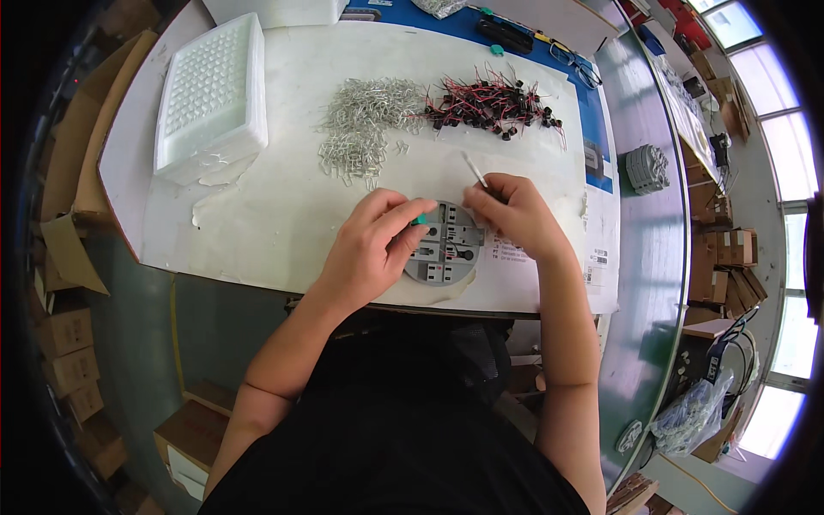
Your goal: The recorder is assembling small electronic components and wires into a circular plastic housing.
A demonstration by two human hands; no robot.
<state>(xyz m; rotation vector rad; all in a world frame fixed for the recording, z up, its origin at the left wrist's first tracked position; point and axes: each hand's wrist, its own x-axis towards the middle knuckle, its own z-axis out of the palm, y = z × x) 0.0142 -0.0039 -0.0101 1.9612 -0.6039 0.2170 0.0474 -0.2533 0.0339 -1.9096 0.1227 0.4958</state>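
Note:
A round grey plastic housing with slots and small dark and silver parts lies flat near the table's front edge. My left hand is over its left side, thumb and forefinger closed on a small green piece. From the right, my right hand grips a slim pen-like tool, its pale end pointing up and away from me. The fingers of that hand hide the tool's lower end, close to the housing's upper right rim. Just beyond lie a heap of bent metal clips and a pile of small black parts with red wires.
A white foam tray with rows of hollows stands at the left. Glasses and a dark case rest on the blue mat at the back. Stacked grey discs sit on the right-hand bench. Cardboard boxes stand left of the table.

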